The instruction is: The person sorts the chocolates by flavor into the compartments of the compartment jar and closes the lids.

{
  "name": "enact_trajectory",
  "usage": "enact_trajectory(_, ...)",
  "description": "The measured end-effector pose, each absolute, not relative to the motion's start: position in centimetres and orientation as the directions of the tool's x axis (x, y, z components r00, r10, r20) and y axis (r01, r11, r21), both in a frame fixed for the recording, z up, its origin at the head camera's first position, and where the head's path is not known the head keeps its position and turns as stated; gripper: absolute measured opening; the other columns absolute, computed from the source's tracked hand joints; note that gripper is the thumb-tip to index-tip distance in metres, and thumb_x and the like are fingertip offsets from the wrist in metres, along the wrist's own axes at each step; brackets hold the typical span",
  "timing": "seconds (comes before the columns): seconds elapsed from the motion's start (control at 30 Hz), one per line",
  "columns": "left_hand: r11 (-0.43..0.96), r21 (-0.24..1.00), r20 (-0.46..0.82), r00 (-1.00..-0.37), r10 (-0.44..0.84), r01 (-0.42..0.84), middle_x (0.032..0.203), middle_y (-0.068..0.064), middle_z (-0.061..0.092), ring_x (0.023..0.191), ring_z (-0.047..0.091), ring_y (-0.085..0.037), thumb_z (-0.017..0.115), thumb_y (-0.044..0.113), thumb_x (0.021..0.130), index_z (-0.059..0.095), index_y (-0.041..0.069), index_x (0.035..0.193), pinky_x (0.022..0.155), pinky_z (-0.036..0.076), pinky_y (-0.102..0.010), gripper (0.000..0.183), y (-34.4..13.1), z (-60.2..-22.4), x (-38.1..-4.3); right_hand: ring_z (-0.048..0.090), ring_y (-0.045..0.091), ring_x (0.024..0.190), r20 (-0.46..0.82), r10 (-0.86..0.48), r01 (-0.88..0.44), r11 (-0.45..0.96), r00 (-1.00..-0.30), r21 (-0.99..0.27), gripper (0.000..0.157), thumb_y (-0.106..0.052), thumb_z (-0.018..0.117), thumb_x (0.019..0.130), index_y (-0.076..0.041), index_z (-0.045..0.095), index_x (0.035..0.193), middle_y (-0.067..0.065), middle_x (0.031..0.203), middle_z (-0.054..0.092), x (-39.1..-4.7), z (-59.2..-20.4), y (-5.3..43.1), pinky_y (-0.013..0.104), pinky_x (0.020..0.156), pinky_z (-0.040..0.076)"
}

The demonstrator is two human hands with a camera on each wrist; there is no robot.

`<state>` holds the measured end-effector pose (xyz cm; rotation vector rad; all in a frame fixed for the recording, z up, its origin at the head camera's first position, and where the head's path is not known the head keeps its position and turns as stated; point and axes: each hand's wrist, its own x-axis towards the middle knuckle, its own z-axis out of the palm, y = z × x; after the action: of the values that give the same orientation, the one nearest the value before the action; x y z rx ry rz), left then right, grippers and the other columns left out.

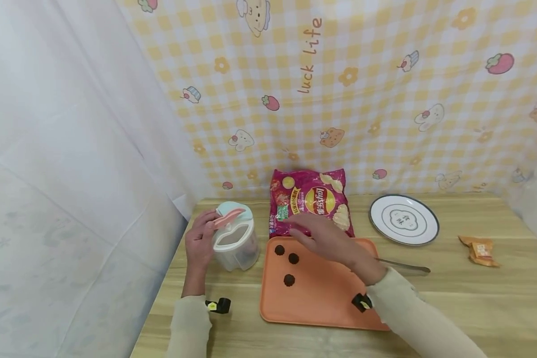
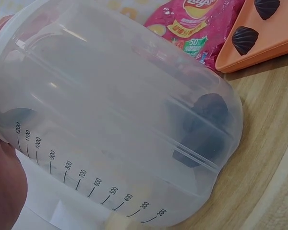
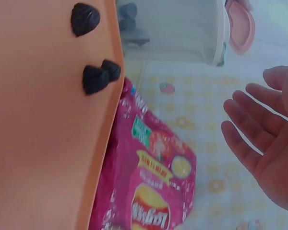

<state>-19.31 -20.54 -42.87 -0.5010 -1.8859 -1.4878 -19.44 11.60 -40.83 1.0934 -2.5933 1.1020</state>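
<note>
A clear plastic storage canister (image 1: 239, 251) with a white and light-blue top stands left of an orange tray (image 1: 322, 303). My left hand (image 1: 200, 238) pinches the raised pink lid flap (image 1: 229, 218) at its top, leaving an opening uncovered. Several dark pieces (image 2: 206, 124) show through the canister's wall near its bottom, beside printed volume marks. Three dark ridged chocolates (image 1: 289, 280) lie on the tray's left part. My right hand (image 1: 322, 233) hovers over the tray's far edge and the chip bag, fingers spread and loosely bent, palm bare in the right wrist view.
Behind the tray leans a magenta bag of Lay's chips (image 1: 311, 199) against the checked cloth (image 1: 295, 124). A white plate (image 1: 404, 220) with a dark rim stands at right, and an orange wrapped snack (image 1: 480, 250) farther right. A metal handle (image 1: 407, 266) sticks out past my right forearm.
</note>
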Motion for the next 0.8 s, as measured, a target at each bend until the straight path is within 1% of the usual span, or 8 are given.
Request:
enact_trajectory(0.07,0.281,0.696,0.707,-0.699,-0.106,0.661,0.104,-0.038,0.065,0.115,0.054,-0.055,0.052,-0.014,0.096,0.071,-0.019,0.089,0.111,0.039,-0.033,0.021,-20.7,-43.3,-19.6,0.061,0.019,0.125,0.359,-0.584,-0.661,0.461,-0.729,-0.592,0.038,-0.025,0.062,0.105,-0.015,0.061,0.142,-0.001,0.136,0.065,-19.7,-40.4,10.4,0.041,0.103,0.050)
enact_trajectory(0.17,0.289,0.693,0.709,-0.696,-0.112,0.660,0.104,-0.038,0.065,0.114,0.055,-0.055,0.052,-0.014,0.095,0.071,-0.020,0.090,0.110,0.040,-0.032,0.020,-20.7,-43.3,-19.5,0.052,0.018,0.136,0.359,-0.601,-0.664,0.421,-0.714,-0.618,0.045,-0.028,0.058,0.107,-0.014,0.054,0.150,0.001,0.146,0.058,-20.1,-39.7,8.5,0.041,0.110,0.044)
enact_trajectory(0.27,0.295,0.686,0.717,-0.687,-0.115,0.666,0.103,-0.038,0.065,0.113,0.055,-0.055,0.052,-0.014,0.095,0.071,-0.020,0.091,0.108,0.041,-0.030,0.020,-20.8,-43.2,-19.5,0.046,0.018,0.141,0.366,-0.621,-0.674,0.379,-0.693,-0.634,0.048,-0.027,0.055,0.108,-0.015,0.048,0.154,0.004,0.152,0.052,-20.7,-39.1,6.7,0.042,0.113,0.040)
enact_trajectory(0.3,0.297,0.690,0.712,-0.692,-0.117,0.660,0.103,-0.039,0.065,0.111,0.054,-0.057,0.052,-0.016,0.094,0.070,-0.021,0.092,0.108,0.041,-0.029,0.019,-20.6,-42.8,-19.2,0.045,0.019,0.142,0.368,-0.630,-0.676,0.358,-0.684,-0.644,0.049,-0.025,0.055,0.108,-0.015,0.047,0.155,0.005,0.154,0.051,-20.9,-38.9,6.2,0.042,0.113,0.040)
enact_trajectory(0.47,0.294,0.701,0.701,-0.704,-0.117,0.650,0.104,-0.039,0.065,0.112,0.053,-0.057,0.051,-0.016,0.094,0.070,-0.021,0.094,0.108,0.041,-0.028,0.019,-20.6,-42.8,-19.2,0.047,0.020,0.141,0.337,-0.662,-0.669,0.340,-0.670,-0.661,0.054,-0.026,0.054,0.108,-0.015,0.040,0.159,0.004,0.156,0.048,-21.8,-38.7,4.1,0.041,0.110,0.043)
enact_trajectory(0.6,0.291,0.707,0.695,-0.710,-0.114,0.645,0.105,-0.039,0.065,0.114,0.053,-0.057,0.052,-0.015,0.095,0.070,-0.020,0.094,0.110,0.039,-0.029,0.019,-20.6,-42.8,-19.2,0.048,0.023,0.140,0.326,-0.678,-0.677,0.345,-0.659,-0.650,0.057,-0.027,0.055,0.108,-0.010,0.038,0.159,0.007,0.156,0.048,-21.9,-38.7,3.3,0.042,0.111,0.042)
enact_trajectory(0.73,0.290,0.697,0.705,-0.701,-0.109,0.656,0.104,-0.039,0.065,0.113,0.054,-0.056,0.052,-0.017,0.094,0.070,-0.020,0.092,0.110,0.040,-0.030,0.019,-20.6,-42.9,-19.3,0.049,0.024,0.139,0.332,-0.675,-0.677,0.339,-0.659,-0.653,0.056,-0.023,0.057,0.107,-0.007,0.040,0.158,0.008,0.155,0.048,-21.8,-38.8,3.0,0.042,0.112,0.041)
enact_trajectory(0.8,0.284,0.690,0.713,-0.694,-0.103,0.666,0.103,-0.040,0.064,0.113,0.054,-0.056,0.051,-0.018,0.094,0.070,-0.020,0.091,0.109,0.041,-0.031,0.019,-20.5,-42.9,-19.4,0.051,0.024,0.138,0.332,-0.666,-0.668,0.341,-0.668,-0.661,0.054,-0.020,0.058,0.106,-0.007,0.042,0.156,0.008,0.154,0.050,-21.8,-39.0,2.9,0.041,0.109,0.045)
